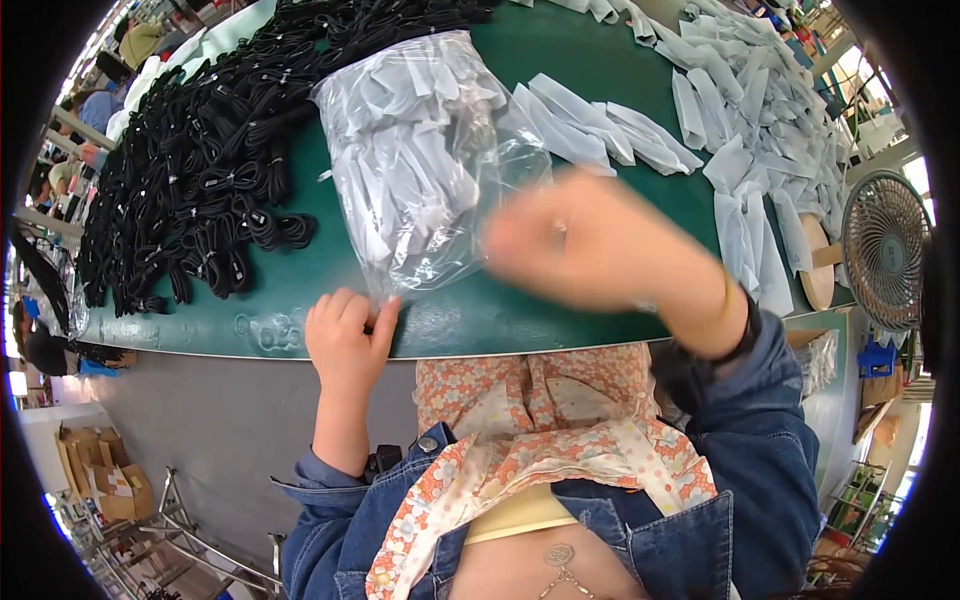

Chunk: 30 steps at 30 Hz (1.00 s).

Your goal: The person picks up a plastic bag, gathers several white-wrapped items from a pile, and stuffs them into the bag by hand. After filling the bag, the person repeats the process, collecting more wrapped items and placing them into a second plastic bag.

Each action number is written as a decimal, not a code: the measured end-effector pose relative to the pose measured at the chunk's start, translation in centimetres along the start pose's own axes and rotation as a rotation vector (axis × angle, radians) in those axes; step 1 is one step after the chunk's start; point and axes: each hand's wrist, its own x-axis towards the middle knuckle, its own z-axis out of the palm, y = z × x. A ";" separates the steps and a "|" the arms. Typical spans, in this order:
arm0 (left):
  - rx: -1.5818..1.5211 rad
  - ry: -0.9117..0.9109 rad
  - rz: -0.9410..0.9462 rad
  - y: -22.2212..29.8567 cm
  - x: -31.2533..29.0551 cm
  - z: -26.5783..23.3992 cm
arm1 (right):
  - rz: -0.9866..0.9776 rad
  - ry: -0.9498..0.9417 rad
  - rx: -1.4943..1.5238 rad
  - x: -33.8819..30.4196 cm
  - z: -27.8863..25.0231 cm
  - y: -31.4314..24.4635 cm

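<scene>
A clear plastic bag (pixel 405 160) filled with pale grey-white sleeve packets lies on the green table in front of me. My left hand (pixel 345 335) is at the table's front edge, its fingers curled and its thumb against the bag's near corner. Over the bag's loose, crinkled right side is my right hand (pixel 580 240), smeared by motion. Its fingers are too blurred to show whether they grip the plastic. Beyond that hand, several loose pale packets (pixel 610 125) lie on the table.
Coiled black cables (pixel 200 180) are heaped across the table's left and far side. A large pile of pale packets (pixel 765 110) covers the right side. A fan (pixel 885 250) stands at the right edge, beside a round tan object (pixel 817 265). Cardboard boxes (pixel 115 475) sit on the floor at left.
</scene>
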 end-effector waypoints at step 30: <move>-0.248 -0.342 0.729 16.2 8.9 6.6 | -0.118 0.947 0.051 -10.4 6.8 16.2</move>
